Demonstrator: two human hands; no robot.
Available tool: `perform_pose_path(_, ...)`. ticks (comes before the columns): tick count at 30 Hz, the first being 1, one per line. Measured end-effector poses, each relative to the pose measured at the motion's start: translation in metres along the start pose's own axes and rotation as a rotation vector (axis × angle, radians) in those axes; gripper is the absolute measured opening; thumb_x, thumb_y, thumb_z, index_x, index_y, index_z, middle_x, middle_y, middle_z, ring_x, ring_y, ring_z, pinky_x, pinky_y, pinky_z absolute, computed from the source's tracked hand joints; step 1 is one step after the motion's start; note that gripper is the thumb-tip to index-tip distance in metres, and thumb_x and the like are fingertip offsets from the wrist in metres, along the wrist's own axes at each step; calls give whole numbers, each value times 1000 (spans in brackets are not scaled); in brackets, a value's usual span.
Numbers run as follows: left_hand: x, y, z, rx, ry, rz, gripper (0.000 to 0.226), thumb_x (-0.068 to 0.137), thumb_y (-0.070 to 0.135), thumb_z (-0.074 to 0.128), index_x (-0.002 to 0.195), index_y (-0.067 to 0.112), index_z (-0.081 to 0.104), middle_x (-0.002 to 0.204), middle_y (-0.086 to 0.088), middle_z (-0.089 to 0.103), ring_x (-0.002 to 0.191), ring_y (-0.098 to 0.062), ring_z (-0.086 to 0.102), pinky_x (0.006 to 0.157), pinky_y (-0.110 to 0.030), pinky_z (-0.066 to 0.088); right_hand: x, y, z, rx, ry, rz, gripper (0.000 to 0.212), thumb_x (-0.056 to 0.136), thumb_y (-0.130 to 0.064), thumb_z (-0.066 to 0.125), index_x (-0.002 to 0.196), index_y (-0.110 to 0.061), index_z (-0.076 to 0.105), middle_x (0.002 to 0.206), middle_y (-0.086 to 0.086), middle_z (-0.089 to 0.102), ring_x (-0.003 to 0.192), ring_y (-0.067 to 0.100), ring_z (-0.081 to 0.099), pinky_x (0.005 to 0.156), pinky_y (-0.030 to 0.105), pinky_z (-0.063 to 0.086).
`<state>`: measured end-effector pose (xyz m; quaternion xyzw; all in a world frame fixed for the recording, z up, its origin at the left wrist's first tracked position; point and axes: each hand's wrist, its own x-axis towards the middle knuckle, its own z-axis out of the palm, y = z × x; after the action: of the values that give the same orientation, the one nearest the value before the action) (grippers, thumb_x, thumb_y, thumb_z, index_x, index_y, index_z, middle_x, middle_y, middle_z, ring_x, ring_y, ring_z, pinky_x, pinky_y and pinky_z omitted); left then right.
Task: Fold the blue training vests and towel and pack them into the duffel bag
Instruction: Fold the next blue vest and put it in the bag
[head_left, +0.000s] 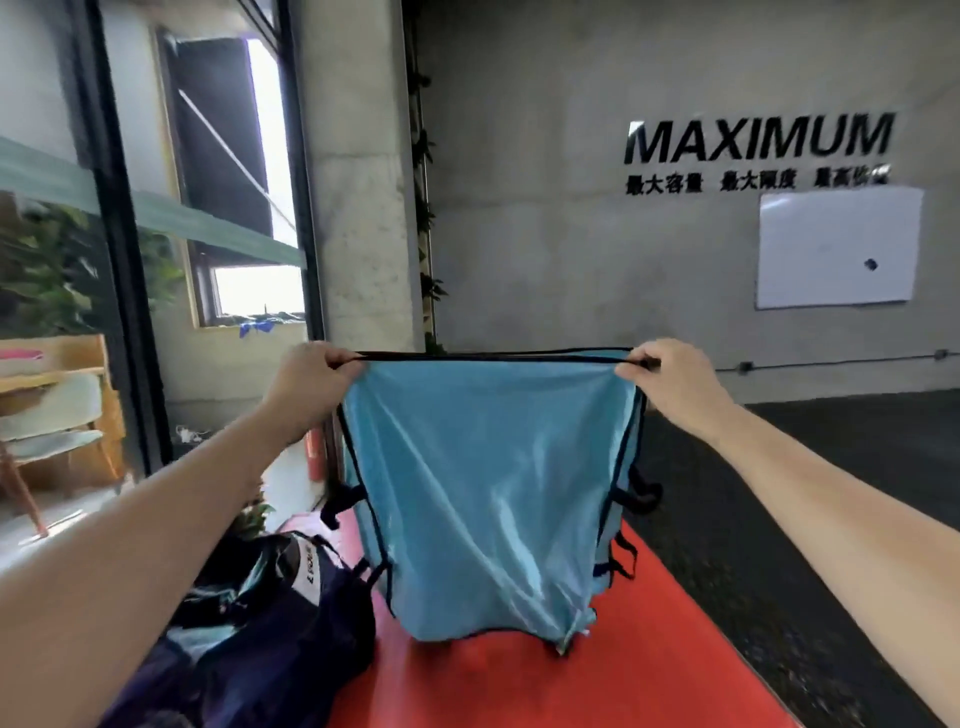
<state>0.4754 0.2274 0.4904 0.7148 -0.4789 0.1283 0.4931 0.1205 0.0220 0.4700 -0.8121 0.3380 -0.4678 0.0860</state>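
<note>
Vest (488, 483) between 2 hands, above mat (519, 680); duffel bag (270, 639) lower left.

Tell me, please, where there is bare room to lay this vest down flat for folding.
Bare red mat lies right of the duffel bag, under the held vest, up to the dark floor. The mat's left side is crowded by the bag.

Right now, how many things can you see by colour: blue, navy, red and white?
Blue: 1, the training vest held up by the left hand and right hand.
Navy: 1, the duffel bag.
Red: 1, the mat.
White: 1, the whiteboard.
Total: 4.
</note>
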Motion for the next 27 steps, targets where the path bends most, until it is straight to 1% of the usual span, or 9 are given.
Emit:
perform_pose_path(2, 18, 33, -30, 40, 31, 48, 14, 93, 21, 65, 90, 14, 77, 87, -4, 71, 85, -21, 64, 72, -28, 44, 18, -23, -32, 65, 33, 0, 14, 96, -25, 67, 97, -13, 74, 93, 0, 67, 88, 17, 60, 79, 31, 42)
perform_pose_path(4, 29, 60, -59, 60, 42, 80, 16, 92, 21, 67, 92, 9, 78, 88, -8, 72, 83, -21, 63, 74, -29, 44, 31, -43, -61, 117, 83, -15, 16, 96, -26, 68, 101, -12, 76, 93, 0, 70, 87, 14, 62, 81, 30, 46)
perform_pose_path(8, 36, 96, -103, 91, -23, 150, 17, 91, 21, 72, 101, 10, 79, 92, -5, 74, 85, -19, 66, 76, -27, 45, 48, -64, -99, 92, 117, -36, 17, 96, -29, 68, 102, -15, 75, 93, -2, 71, 80, 5, 59, 72, 25, 43)
perform_pose_path(12, 32, 118, -132, 178, 12, 279, 17, 90, 20, 73, 103, 11, 79, 82, 4, 71, 77, -5, 61, 75, -23, 42, 55, -70, -122, -12, 24, -30, 26, 96, -30, 68, 115, -13, 72, 103, -1, 69, 85, 7, 59, 80, 27, 42)
perform_pose_path(14, 31, 121, -141, 205, -5, 279, 17, 90, 20, 73, 104, 12, 79, 86, 3, 72, 81, -8, 64, 80, -24, 44, 55, -72, -129, 2, -29, -9, 29, 95, -29, 69, 119, -12, 71, 105, -2, 68, 89, 11, 60, 86, 28, 41)
perform_pose_path(18, 28, 122, -147, 154, -16, 263, 17, 88, 17, 75, 104, 10, 78, 88, 0, 73, 79, -5, 63, 87, -30, 50, 51, -77, -128, 125, -15, 0, 24, 95, -31, 69, 109, -13, 74, 92, -9, 67, 85, 4, 59, 84, 29, 42)
perform_pose_path(22, 28, 107, -146, -47, -12, 196, 12, 83, 29, 81, 89, 18, 80, 87, 0, 76, 88, -18, 70, 90, -35, 53, 50, -77, -121, 174, 0, -23, 22, 94, -35, 69, 96, -14, 77, 93, 2, 75, 93, 22, 69, 77, 26, 51)
perform_pose_path(24, 27, 97, -144, -112, -22, 168, 13, 81, 31, 83, 84, 19, 80, 88, -2, 77, 91, -23, 71, 91, -38, 54, 47, -78, -118, 168, 2, -58, 21, 95, -34, 69, 97, -15, 77, 93, -2, 74, 92, 17, 69, 74, 21, 49)
perform_pose_path(27, 23, 85, -141, -113, -3, 151, 10, 83, 25, 82, 81, 16, 79, 85, -5, 76, 91, -26, 70, 85, -35, 53, 44, -80, -113, 171, 18, -108, 17, 91, -33, 72, 92, -16, 75, 87, -4, 74, 84, 12, 69, 69, 19, 46)
